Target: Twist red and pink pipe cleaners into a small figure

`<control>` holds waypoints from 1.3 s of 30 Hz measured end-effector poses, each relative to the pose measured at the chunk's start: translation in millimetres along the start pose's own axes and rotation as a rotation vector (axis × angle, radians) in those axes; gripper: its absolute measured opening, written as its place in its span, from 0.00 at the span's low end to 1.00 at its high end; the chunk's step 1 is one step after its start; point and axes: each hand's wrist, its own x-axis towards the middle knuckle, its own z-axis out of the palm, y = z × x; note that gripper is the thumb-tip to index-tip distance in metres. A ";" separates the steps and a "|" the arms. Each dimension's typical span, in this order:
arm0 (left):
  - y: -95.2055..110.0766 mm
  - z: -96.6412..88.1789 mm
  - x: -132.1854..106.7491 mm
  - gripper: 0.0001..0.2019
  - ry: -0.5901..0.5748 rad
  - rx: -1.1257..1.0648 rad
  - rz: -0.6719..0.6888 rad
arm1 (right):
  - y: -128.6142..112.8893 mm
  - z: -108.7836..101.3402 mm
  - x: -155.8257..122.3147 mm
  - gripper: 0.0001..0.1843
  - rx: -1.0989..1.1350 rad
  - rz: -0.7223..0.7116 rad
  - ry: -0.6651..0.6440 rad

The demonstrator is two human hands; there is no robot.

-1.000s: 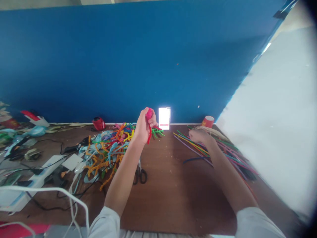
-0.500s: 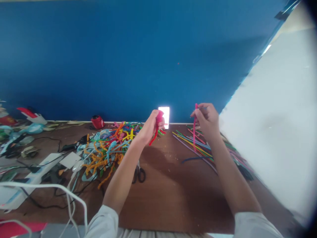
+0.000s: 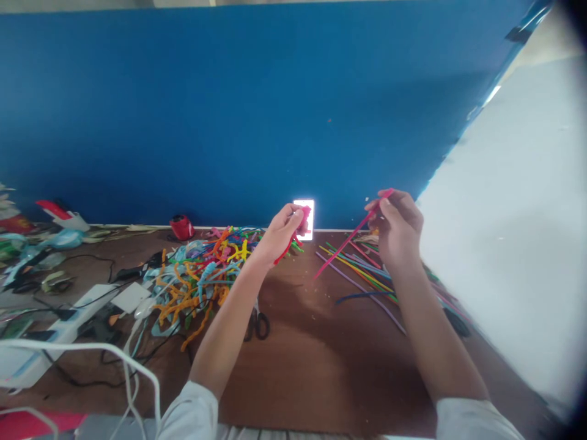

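My left hand (image 3: 283, 233) is closed around a bundle of red and pink pipe cleaners (image 3: 304, 212), with a red end hanging below the fingers. Behind it a small bright screen (image 3: 310, 221) stands against the blue wall. My right hand (image 3: 398, 223) pinches one long pink pipe cleaner (image 3: 342, 246) near its upper end; the strand slants down to the left over the table. Beneath that hand lie loose straight pipe cleaners (image 3: 367, 278) in several colours. Both hands are raised above the tabletop, apart from each other.
A tangled heap of bent pipe cleaners (image 3: 192, 287) covers the table left of centre. Black-handled scissors (image 3: 262, 325) lie near my left forearm. Farther left are a white power strip (image 3: 68, 330), cables and a red can-like object (image 3: 182, 227). The blue wall (image 3: 229, 110) bounds the back.
My right hand has moved slightly right, and the pink pipe cleaner in it has swung from hanging upright to slanting down left. The left hand has turned a little, still holding its bundle.
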 end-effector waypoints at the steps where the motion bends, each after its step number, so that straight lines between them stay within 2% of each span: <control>1: -0.1 -0.3 0.4 0.14 0.005 -0.019 -0.001 | -0.5 2.1 -1.7 0.09 -0.007 -0.029 0.008; 11: 1.5 -0.7 2.0 0.14 0.017 -0.079 0.000 | 19.7 5.4 -3.7 0.11 -0.189 -0.100 -0.029; 16: 0.9 0.2 1.9 0.14 0.009 -0.084 -0.007 | 19.8 7.8 -6.3 0.10 -0.246 -0.104 -0.045; 22: -2.3 -0.6 1.9 0.14 0.010 -0.074 -0.002 | 22.3 8.9 -9.7 0.15 -0.380 -0.114 -0.087; 29: -4.5 -1.1 1.9 0.16 -0.016 -0.086 -0.034 | 32.4 10.7 -11.6 0.15 -0.565 -0.166 -0.216; 32: -4.8 -1.1 1.4 0.16 -0.016 -0.081 -0.049 | 30.4 13.7 -15.3 0.13 -0.585 -0.134 -0.292; 36: -4.9 -1.1 1.3 0.16 -0.005 -0.082 -0.055 | 32.2 12.9 -15.6 0.13 -0.561 -0.081 -0.331; 39: -6.5 -2.0 2.6 0.16 0.004 -0.113 -0.053 | 44.9 8.3 -11.8 0.14 -0.712 -0.072 -0.416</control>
